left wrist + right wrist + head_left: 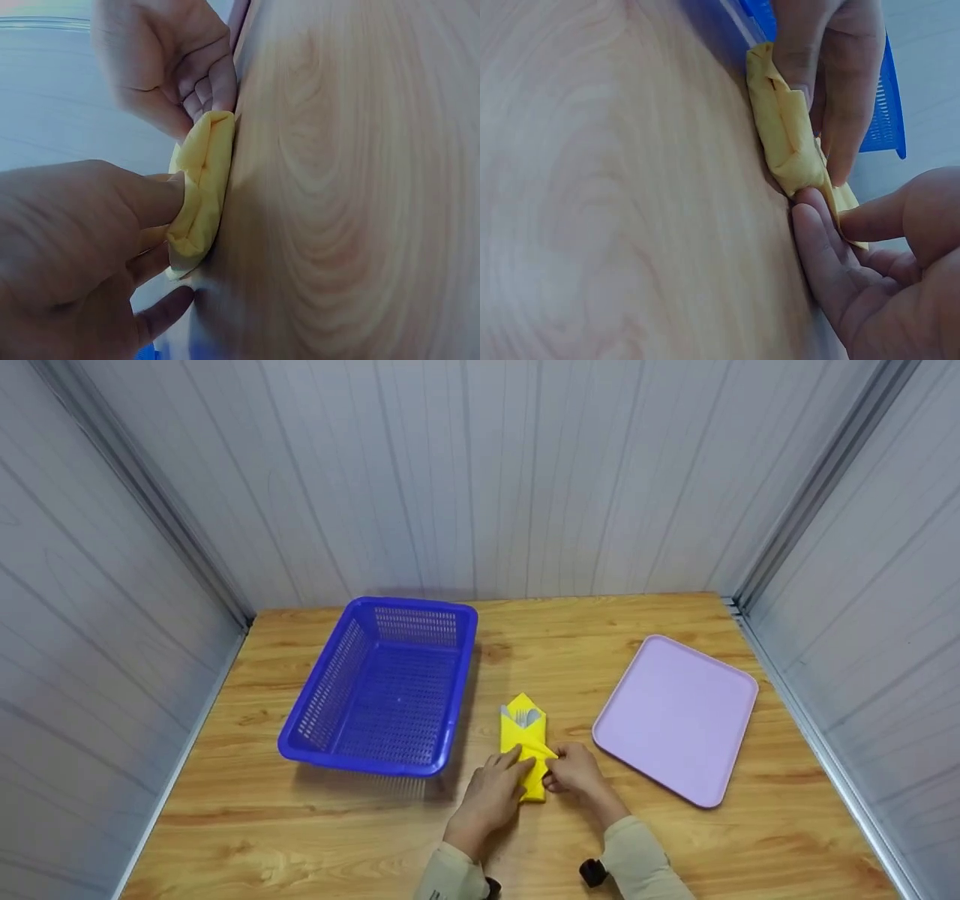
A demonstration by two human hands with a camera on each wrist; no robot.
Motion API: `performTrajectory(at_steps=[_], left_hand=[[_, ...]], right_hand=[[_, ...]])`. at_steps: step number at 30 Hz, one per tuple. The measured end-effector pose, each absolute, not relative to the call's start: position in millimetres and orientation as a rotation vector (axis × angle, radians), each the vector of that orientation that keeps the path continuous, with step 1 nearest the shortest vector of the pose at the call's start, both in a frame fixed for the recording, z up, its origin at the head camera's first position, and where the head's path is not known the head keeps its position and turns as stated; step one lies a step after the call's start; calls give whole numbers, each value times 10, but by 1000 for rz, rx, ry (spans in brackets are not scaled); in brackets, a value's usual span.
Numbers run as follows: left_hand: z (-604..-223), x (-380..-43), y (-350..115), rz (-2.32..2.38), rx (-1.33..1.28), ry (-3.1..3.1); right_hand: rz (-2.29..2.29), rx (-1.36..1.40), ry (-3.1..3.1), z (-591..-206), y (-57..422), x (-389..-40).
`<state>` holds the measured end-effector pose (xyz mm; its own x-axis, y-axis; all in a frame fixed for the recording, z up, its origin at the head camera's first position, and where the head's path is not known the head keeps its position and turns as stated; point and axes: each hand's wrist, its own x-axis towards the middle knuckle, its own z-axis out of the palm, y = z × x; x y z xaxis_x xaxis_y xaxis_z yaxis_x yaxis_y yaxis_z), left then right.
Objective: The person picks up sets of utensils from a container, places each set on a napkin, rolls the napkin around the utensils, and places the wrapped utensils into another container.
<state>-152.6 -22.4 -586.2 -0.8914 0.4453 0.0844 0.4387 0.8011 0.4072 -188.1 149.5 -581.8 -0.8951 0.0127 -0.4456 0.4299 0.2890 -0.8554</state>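
Note:
A yellow folded napkin (534, 750) lies on the table, with a fork (520, 717) and another rounded piece of cutlery (532, 716) showing at its pocket's far end. From the left side, my left hand (495, 787) presses its fingertips on the wrap. My right hand (576, 769) pinches a loose flap at the right edge, between thumb and fingers in the right wrist view. The near end of the rolled napkin (202, 187) shows thick layers in the left wrist view. Most of the cutlery is hidden inside the cloth.
To the left stands a blue plastic basket (450, 720) with slotted walls. A pale purple tray (679, 720) lies at the right. Both rest on the wooden table (337, 840), which has white panel walls (480, 480) around it.

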Motion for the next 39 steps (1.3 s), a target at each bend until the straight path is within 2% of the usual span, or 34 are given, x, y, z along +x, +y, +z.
performTrajectory(at_steps=[14,17,21,24,31,39], left_hand=[[-5971,-1736,7,764,506,3230],[-5981,-1766,63,847,305,3262],[-5884,-1822,74,1028,-130,3115],[-5804,-1871,64,1104,-306,2937],[-5770,-1969,58,1289,-306,2670],[-5830,-1976,65,1697,-403,2294]], right_hand=[[-1706,425,2393,-5927,1487,-1800],[-1708,413,2413,-5936,1484,-1783],[-1700,363,2477,-5932,1462,-1787],[-1661,360,2531,-5932,1444,-1784],[-1509,351,2695,-5947,1425,-1776],[-1621,369,2538,-5970,1435,-1771]])
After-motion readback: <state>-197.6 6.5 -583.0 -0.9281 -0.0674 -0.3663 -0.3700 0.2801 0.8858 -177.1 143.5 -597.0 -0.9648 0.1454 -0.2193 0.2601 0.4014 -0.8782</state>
